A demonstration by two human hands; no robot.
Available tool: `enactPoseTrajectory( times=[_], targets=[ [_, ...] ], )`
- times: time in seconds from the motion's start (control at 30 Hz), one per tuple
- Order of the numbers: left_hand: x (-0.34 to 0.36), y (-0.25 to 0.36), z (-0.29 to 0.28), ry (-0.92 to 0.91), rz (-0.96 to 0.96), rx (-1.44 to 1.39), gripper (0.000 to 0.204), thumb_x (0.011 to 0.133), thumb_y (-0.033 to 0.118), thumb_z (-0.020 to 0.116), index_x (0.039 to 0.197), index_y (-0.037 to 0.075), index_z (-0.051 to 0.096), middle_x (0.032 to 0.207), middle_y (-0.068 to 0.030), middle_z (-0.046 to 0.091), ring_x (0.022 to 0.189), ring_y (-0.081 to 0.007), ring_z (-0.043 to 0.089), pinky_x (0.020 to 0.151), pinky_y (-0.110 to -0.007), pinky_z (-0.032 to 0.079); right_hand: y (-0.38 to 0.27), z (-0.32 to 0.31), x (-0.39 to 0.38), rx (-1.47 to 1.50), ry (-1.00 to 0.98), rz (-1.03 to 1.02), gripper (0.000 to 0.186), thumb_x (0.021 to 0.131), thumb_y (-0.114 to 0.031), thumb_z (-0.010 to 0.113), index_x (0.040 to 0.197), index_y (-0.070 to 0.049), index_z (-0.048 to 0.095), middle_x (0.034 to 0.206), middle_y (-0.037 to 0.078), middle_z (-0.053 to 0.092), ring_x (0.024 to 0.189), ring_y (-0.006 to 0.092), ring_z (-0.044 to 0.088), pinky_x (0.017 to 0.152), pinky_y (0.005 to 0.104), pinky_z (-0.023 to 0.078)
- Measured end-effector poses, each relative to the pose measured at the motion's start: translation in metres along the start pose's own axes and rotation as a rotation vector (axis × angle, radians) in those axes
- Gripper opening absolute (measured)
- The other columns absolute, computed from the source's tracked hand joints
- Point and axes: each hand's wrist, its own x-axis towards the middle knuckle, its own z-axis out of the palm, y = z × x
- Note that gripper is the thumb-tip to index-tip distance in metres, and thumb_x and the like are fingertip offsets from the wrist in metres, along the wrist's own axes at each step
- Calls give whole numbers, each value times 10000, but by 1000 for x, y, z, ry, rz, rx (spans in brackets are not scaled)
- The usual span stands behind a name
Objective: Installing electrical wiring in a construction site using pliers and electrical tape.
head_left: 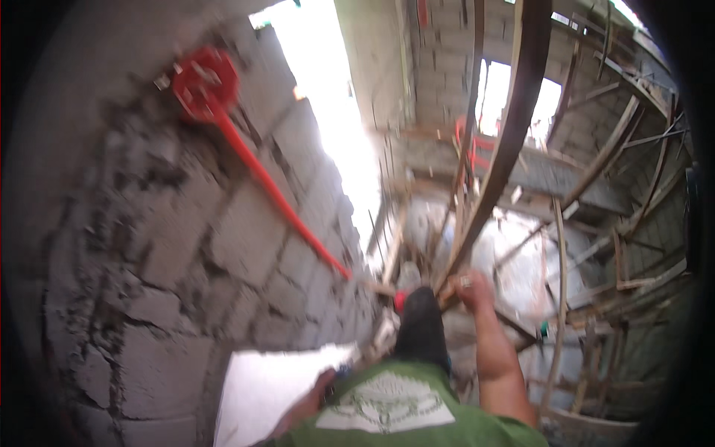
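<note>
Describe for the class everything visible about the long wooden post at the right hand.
The long post is brown, apparently wood, squared, with a paler left edge. It slants from the picture's upper edge down and leftward to the right hand, which is at its lower part; blur hides whether the grip closes round it. Its curve may be fisheye distortion.

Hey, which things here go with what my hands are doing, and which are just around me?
At your hands:
wooden beam, right hand against it, grip blurred
left hand, hold unclear

Just around:
red octagonal box
red tube
block wall
</note>
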Motion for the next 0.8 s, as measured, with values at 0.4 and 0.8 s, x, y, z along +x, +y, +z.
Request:
enactPoseTrajectory(
  times=[0.4,0.8],
  targets=[
    [62,155,-78,-476,238,-1633,436,1008,515,516,1205,131,576,578,8,349,437,-134,378,488,-301,362,-4,-4,-16,53,121,-90,252,824,-404,737,908,-173,791,1110,32,715,1123,270,614,986,387,492],
    [-37,331,-210,-938,614,-1768,572,828,330,662,1298,41,515,951,-96,517,800,-194,502,629,-342,474,-12,-14,-21,49,99,-54,234,846,-394,717,900,-178,791,1113,45,706,1132,289,603,995,412,485]
  ],
)
